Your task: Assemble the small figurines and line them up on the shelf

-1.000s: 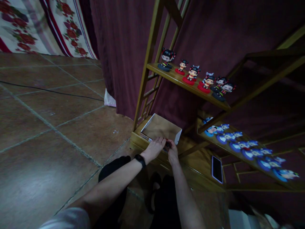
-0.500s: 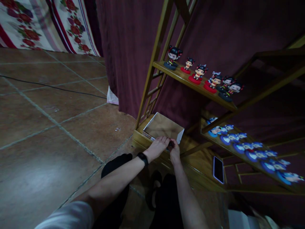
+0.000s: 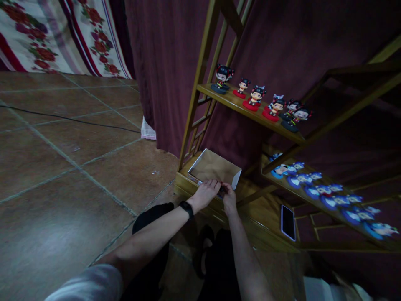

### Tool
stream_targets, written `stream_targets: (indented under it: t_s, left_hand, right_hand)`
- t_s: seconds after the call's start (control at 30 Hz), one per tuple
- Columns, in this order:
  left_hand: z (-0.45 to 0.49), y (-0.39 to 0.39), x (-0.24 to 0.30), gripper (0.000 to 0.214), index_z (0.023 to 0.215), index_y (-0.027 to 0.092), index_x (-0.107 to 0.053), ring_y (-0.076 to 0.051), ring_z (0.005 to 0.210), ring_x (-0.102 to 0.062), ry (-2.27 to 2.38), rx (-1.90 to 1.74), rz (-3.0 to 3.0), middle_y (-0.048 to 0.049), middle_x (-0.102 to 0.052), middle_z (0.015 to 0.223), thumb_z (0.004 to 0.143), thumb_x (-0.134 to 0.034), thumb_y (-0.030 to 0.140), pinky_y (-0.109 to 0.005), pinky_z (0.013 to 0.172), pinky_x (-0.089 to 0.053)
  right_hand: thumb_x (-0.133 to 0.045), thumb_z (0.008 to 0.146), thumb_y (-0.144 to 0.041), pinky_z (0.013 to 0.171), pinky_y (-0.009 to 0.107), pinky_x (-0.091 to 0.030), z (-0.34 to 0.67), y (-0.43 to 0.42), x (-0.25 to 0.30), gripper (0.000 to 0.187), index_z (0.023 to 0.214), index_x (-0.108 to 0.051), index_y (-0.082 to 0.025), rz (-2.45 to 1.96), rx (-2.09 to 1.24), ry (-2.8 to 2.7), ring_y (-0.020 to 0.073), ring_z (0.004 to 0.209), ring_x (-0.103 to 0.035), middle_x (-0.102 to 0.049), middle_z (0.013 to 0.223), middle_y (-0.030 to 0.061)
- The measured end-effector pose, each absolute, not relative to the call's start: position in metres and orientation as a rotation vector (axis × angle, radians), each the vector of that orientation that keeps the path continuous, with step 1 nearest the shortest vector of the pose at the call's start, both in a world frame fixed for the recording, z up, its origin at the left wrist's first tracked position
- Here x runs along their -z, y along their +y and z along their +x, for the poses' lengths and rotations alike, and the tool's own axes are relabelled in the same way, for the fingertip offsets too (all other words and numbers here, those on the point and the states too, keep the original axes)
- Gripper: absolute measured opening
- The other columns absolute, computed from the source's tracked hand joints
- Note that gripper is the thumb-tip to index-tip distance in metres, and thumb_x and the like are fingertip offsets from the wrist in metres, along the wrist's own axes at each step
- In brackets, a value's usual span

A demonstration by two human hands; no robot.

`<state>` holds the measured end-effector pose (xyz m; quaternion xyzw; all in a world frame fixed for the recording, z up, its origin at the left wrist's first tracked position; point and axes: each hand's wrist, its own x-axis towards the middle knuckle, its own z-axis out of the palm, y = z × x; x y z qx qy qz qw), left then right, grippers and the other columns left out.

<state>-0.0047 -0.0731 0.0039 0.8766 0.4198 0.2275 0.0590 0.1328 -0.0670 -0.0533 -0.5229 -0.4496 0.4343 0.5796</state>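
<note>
A dark purple curtain hangs behind a wooden shelf, which stands on the brown tiled floor. On the shelf's low bottom board, at its left end, sits an open box, brown inside with pale sides; farther right on that board lies a phone. The left hand and right hand meet at the box's near edge. Figures on red or dark bases line the upper tier, blue-based ones the lower. Smallest is a dark thing between the hands, mostly hidden: the right hand's fingers curl around it, but whether the left grips it I cannot tell.
</note>
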Motion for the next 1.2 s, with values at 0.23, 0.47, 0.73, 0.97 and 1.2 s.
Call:
stream_targets:
  t_s: [0.23,0.47,0.73,0.97,1.2]
  left_hand:
    - [-0.004,-0.050,0.022,0.018,0.088,0.017,-0.059,-0.015,0.071,-0.058,1.245,-0.953,1.814,-0.0031,-0.062,0.077,0.071,-0.055,0.012,-0.025,0.067,-0.044]
    - [0.002,-0.035,0.043,0.012,0.064,0.012,-0.060,-0.009,0.052,-0.056,1.039,-0.917,0.864,-0.0002,-0.061,0.058,0.058,-0.069,0.018,-0.021,0.054,-0.046]
    - [0.002,-0.035,0.047,0.019,0.071,0.012,-0.066,-0.010,0.059,-0.059,1.006,-0.876,0.752,-0.0042,-0.066,0.069,0.054,-0.073,0.017,-0.022,0.058,-0.049]
    - [0.010,-0.030,0.053,0.011,0.069,0.011,-0.065,-0.007,0.049,-0.054,1.004,-0.832,1.075,-0.0007,-0.062,0.058,0.065,-0.064,0.020,-0.016,0.047,-0.042]
    - [0.011,-0.029,0.052,0.010,0.063,0.011,-0.062,-0.009,0.048,-0.055,1.013,-0.785,1.191,0.0005,-0.060,0.053,0.069,-0.058,0.018,-0.019,0.048,-0.042]
  right_hand:
    - [-0.061,0.060,-0.026,0.074,0.030,-0.046,0.130,-0.065,0.054,0.021,0.080,-0.059,-0.021,-1.249,-1.098,-1.061,0.0151,0.077,-0.057,-0.064,0.081,-0.0006]
    - [-0.062,0.063,-0.037,0.063,0.027,-0.048,0.126,-0.066,0.049,0.021,0.075,-0.058,-0.020,-1.312,-1.217,-0.976,0.0150,0.069,-0.058,-0.063,0.078,-0.0002]
    - [-0.066,0.057,-0.037,0.056,0.026,-0.047,0.129,-0.061,0.053,0.023,0.070,-0.057,-0.021,-1.342,-1.272,-0.882,0.0139,0.061,-0.057,-0.063,0.070,-0.0019]
    - [-0.064,0.057,-0.031,0.050,0.025,-0.047,0.132,-0.055,0.068,0.018,0.065,-0.052,-0.020,-1.416,-1.175,-0.889,0.0119,0.051,-0.055,-0.059,0.060,-0.0044]
    - [-0.064,0.055,-0.029,0.051,0.027,-0.049,0.131,-0.053,0.071,0.017,0.063,-0.052,-0.020,-1.456,-1.124,-0.887,0.0130,0.053,-0.057,-0.060,0.061,-0.0041]
